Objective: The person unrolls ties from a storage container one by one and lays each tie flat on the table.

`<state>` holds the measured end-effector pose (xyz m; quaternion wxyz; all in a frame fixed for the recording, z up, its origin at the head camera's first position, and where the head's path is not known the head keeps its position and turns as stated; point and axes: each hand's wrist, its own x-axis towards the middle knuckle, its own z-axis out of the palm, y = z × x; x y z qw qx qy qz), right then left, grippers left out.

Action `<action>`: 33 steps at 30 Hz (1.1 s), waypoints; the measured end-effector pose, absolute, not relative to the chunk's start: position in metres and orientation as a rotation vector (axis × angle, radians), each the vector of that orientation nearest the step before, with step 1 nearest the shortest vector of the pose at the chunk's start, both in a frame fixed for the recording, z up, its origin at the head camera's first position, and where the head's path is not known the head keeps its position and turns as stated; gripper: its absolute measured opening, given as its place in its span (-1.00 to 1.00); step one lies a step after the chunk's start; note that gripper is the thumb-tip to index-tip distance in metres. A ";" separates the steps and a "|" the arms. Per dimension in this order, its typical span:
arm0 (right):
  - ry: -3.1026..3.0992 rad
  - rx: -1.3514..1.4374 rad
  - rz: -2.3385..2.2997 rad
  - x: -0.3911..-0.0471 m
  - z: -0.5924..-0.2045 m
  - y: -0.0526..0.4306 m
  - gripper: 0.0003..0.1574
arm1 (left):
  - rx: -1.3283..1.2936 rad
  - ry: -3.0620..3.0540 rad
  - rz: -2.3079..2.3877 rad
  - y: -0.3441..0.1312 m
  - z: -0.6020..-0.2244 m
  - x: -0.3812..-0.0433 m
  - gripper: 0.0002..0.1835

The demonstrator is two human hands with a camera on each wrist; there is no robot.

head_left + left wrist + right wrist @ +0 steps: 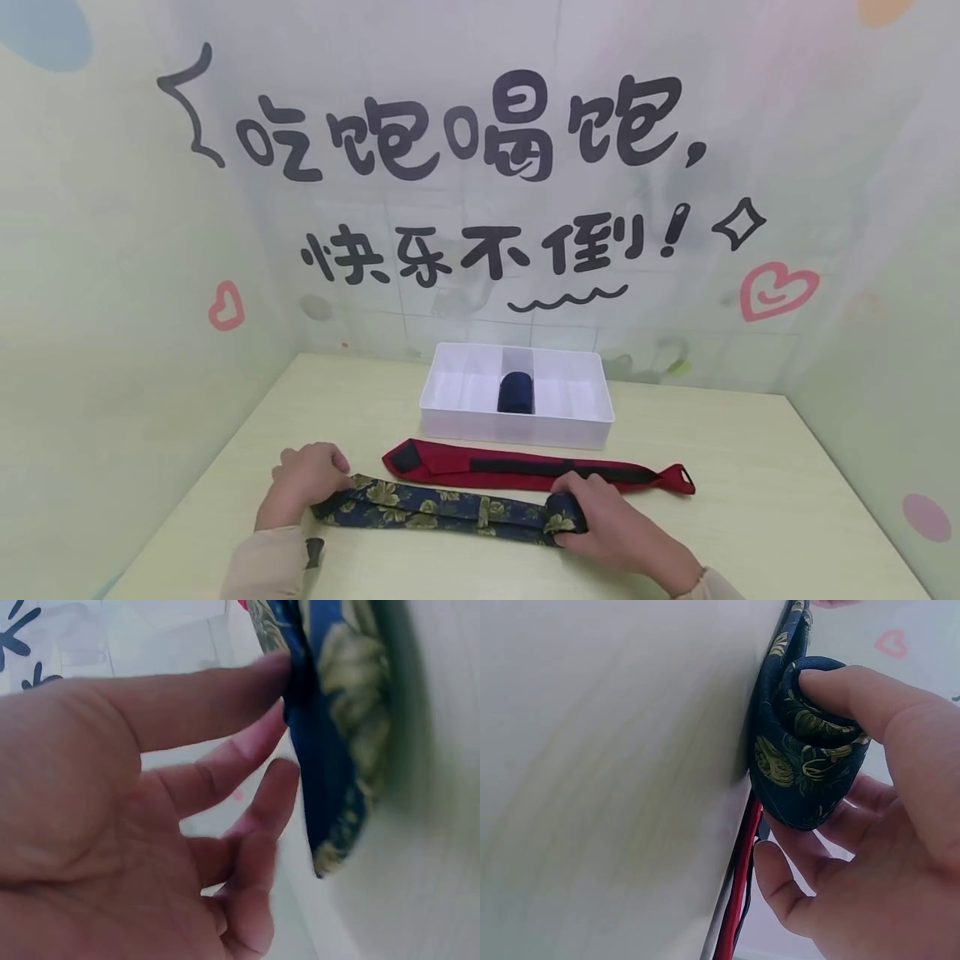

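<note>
A navy necktie with yellow-green flowers (438, 508) lies stretched from left to right on the table, its seam side up. My left hand (307, 482) pinches its left end between thumb and forefinger, while the other fingers curl loosely, as the left wrist view shows. At the right end my right hand (618, 533) grips a rolled-up part of the tie (810, 750). The thumb presses into the coil from one side in the right wrist view. Just behind lies a red necktie (450, 468), laid out flat with its dark lining and narrow tail showing.
A white divided box (517, 431) stands at the back of the table, with a rolled dark blue item (516, 393) in its middle compartment. Pale printed curtains (465, 325) enclose the table at the back and both sides.
</note>
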<state>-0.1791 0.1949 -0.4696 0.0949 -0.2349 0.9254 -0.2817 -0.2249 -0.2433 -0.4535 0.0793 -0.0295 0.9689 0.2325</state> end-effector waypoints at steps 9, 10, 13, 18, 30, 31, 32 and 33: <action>2.745 -0.691 -0.787 -0.179 -0.469 0.195 -0.37 | -0.097 2.736 0.969 -0.228 -0.457 -0.228 -0.78; 2.742 -0.686 -0.784 -0.179 -0.469 0.195 -0.36 | -0.092 2.728 0.977 -0.228 -0.458 -0.229 -0.77; 2.731 -0.675 -0.772 -0.179 -0.468 0.195 -0.34 | -0.099 2.710 0.993 -0.228 -0.460 -0.230 -0.76; 2.742 -0.702 -0.745 -0.180 -0.468 0.196 -0.30 | -0.103 2.697 1.012 -0.229 -0.461 -0.232 -0.75; 2.736 -0.723 -0.761 -0.180 -0.465 0.203 -0.32 | -0.116 2.680 1.018 -0.228 -0.461 -0.232 -0.78; 2.750 -0.731 -0.746 -0.179 -0.465 0.204 -0.32 | -0.116 2.680 1.018 -0.228 -0.460 -0.231 -0.78; 2.765 -0.739 -0.730 -0.179 -0.464 0.205 -0.33 | -0.115 2.681 1.017 -0.228 -0.460 -0.231 -0.78; 2.779 -0.746 -0.715 -0.178 -0.464 0.206 -0.33 | -0.114 2.683 1.017 -0.228 -0.460 -0.231 -0.78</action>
